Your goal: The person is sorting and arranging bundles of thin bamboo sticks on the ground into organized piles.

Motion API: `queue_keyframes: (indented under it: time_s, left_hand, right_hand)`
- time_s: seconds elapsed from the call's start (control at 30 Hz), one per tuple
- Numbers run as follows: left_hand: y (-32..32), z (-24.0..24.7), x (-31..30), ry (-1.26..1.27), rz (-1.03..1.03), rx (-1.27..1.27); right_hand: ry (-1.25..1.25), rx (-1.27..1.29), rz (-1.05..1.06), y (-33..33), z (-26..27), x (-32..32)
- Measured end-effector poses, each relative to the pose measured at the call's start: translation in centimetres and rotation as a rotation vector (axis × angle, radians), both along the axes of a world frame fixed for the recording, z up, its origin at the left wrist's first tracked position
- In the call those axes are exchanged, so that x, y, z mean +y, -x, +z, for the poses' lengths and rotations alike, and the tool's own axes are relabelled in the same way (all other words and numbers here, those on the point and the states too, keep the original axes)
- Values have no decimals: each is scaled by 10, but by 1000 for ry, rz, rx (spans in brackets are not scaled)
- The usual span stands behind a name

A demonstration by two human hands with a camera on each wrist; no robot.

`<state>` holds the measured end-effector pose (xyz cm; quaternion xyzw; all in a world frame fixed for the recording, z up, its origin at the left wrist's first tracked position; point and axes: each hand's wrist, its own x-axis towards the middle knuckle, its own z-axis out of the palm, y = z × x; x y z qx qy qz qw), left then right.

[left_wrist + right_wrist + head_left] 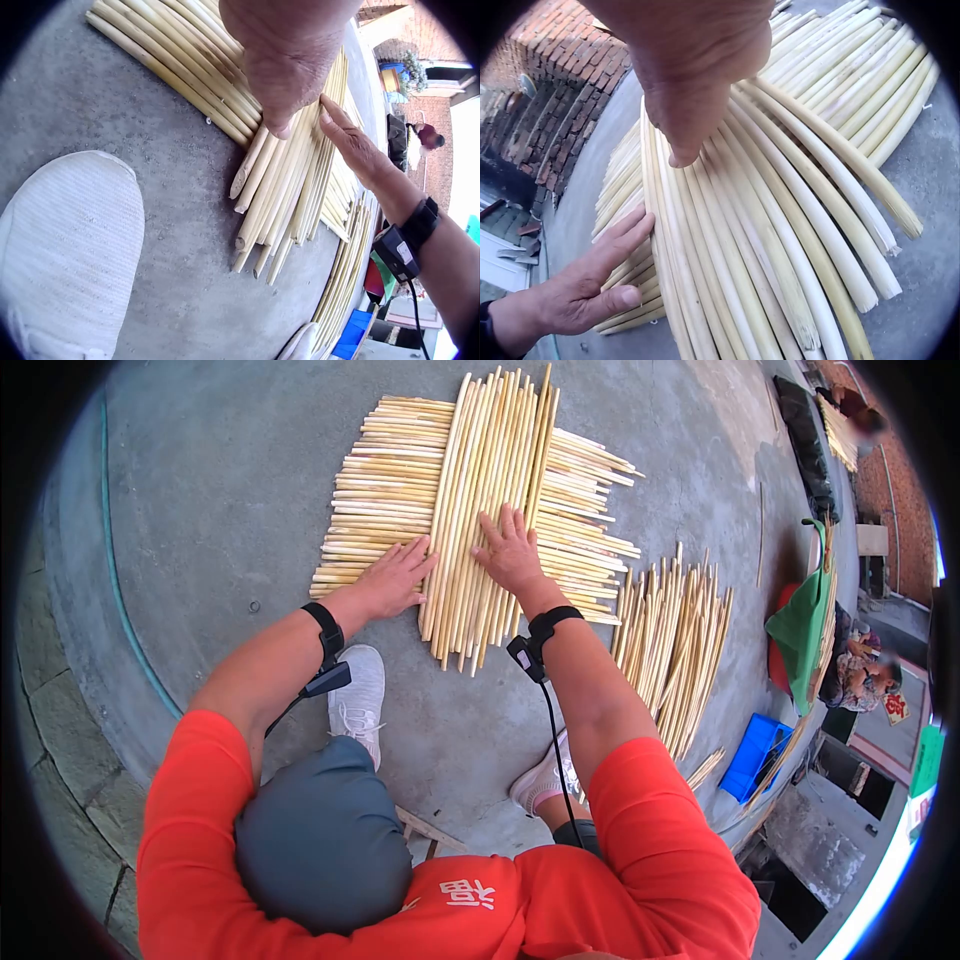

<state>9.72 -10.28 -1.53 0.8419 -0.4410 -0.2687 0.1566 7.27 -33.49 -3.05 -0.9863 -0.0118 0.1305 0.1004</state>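
Pale peeled sticks lie in two crossed layers on the concrete floor. The upper layer (pixel 490 480) runs away from the person, over a lower layer (pixel 385 490) laid crosswise. My left hand (pixel 398 578) rests at the upper layer's left edge, fingers spread and fairly straight; the right wrist view shows this left hand (pixel 585 289) touching the outermost stick. My right hand (pixel 512 552) lies with spread fingers on top of the upper layer; in the left wrist view the right hand (pixel 356 150) touches its far side. Stick ends (pixel 259 240) are uneven at the near end.
Another pile of sticks (pixel 680 645) lies on the right, near a blue crate (pixel 755 758) and a green cloth (pixel 800 630). A shoe (pixel 357 695) stands close below the sticks. Other people sit at the far right. A hose (pixel 112 570) runs along the left.
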Motion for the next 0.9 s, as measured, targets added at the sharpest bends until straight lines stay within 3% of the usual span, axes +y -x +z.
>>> queue_keyframes:
  time_s: [0.5,0.9]
  left_hand:
    - [-2,8,-8,73,33,-40]
    - [-6,5,-11,-16,-35,-60]
  right_hand:
    - [-26,-31,-30,1,6,-2]
    - [-27,-49,-11,2,-3,-4]
